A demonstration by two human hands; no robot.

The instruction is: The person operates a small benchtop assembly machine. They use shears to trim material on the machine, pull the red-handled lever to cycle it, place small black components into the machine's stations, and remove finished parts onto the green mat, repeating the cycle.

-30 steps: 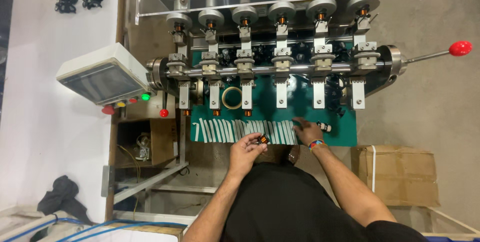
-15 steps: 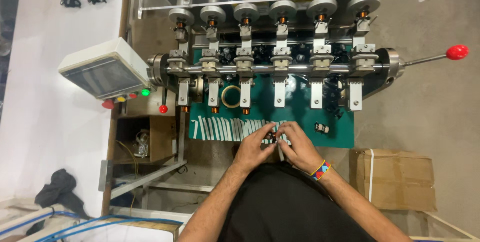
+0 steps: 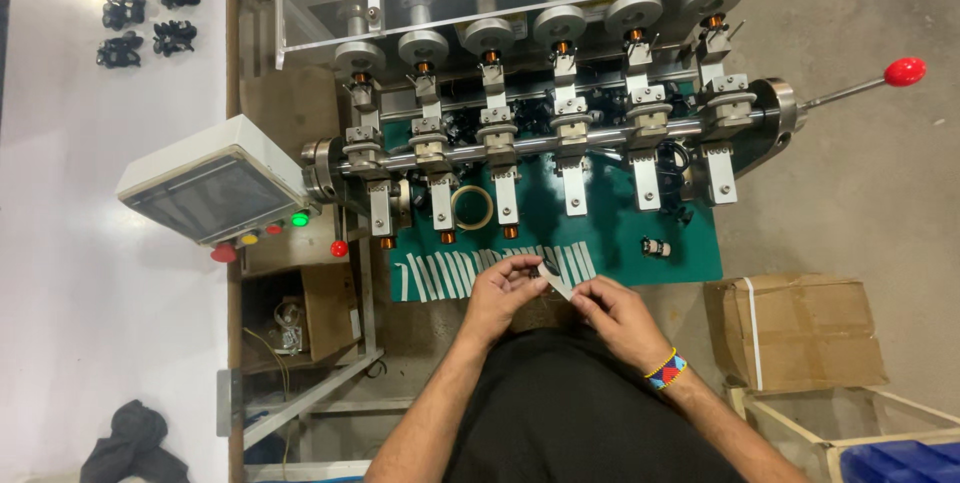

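Both hands meet over the front edge of a green mat (image 3: pixel 690 248). My left hand (image 3: pixel 503 291) and my right hand (image 3: pixel 615 311) pinch a pale strip of tape (image 3: pixel 553 279) between them. A small part sits inside the left fingers, mostly hidden. Along the mat's front edge lies a row of several similar tape strips (image 3: pixel 450 271). Behind the hands stands a winding machine (image 3: pixel 560 133) with several spindles on one shaft.
A roll of tape (image 3: pixel 472 207) and a small wound coil (image 3: pixel 655 247) lie on the mat. A control box with coloured buttons (image 3: pixel 212 188) stands left, a red-knobbed lever (image 3: pixel 904 71) right, a cardboard box (image 3: pixel 795 331) at lower right. Black parts (image 3: pixel 148 18) lie on the white table.
My right hand came in from the right side of the mat to meet the left hand. A tape strip is now held between both hands, closer to my body.
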